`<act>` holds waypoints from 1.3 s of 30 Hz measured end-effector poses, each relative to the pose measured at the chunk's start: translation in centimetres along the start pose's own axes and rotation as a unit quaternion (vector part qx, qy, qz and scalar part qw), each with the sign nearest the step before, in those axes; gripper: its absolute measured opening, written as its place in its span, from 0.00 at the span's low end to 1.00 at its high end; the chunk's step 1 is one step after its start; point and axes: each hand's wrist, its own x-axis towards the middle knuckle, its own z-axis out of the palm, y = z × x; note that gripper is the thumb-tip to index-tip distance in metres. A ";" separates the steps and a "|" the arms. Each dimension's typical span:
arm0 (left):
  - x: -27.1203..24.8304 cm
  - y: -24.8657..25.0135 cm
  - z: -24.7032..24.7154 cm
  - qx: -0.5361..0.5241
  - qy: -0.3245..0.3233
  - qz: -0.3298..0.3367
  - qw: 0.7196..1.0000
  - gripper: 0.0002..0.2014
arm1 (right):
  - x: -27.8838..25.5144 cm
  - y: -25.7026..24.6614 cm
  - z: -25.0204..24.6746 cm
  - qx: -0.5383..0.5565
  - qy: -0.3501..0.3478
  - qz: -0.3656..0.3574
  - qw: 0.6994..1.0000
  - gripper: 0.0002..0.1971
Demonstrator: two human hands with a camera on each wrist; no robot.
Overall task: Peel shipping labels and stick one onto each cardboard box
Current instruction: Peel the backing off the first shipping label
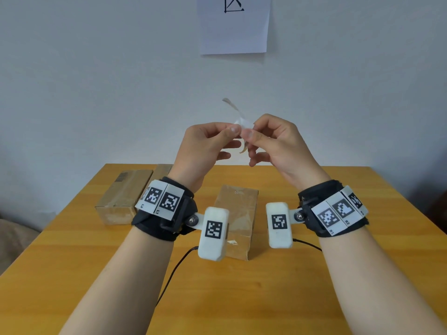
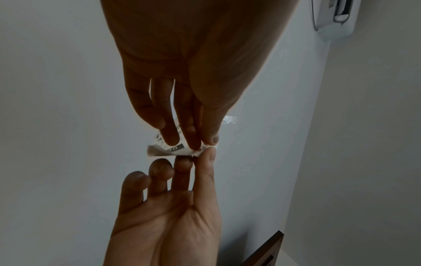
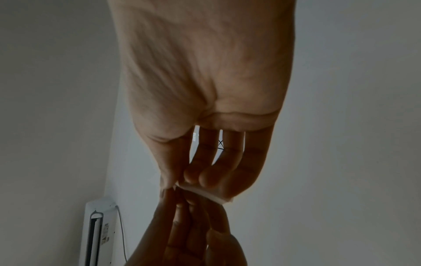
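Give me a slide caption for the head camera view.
Both hands pinch a label above three boxes on a table.

The label [image 2: 169,146] shows barcode bars; its digits blur.

Yellow-orange wooden desk [image 1: 314,274] against a pale wall. Directly on it: two brown cardboard boxes [image 1: 121,199] touching side by side at the far left, and a third brown cardboard box [image 1: 238,213] near the centre.
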 end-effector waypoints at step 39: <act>0.3 -0.6 -1.5 -0.044 0.011 -0.041 0.998 0.08 | 0.4 0.5 -1.2 0.011 0.038 0.014 0.999 0.09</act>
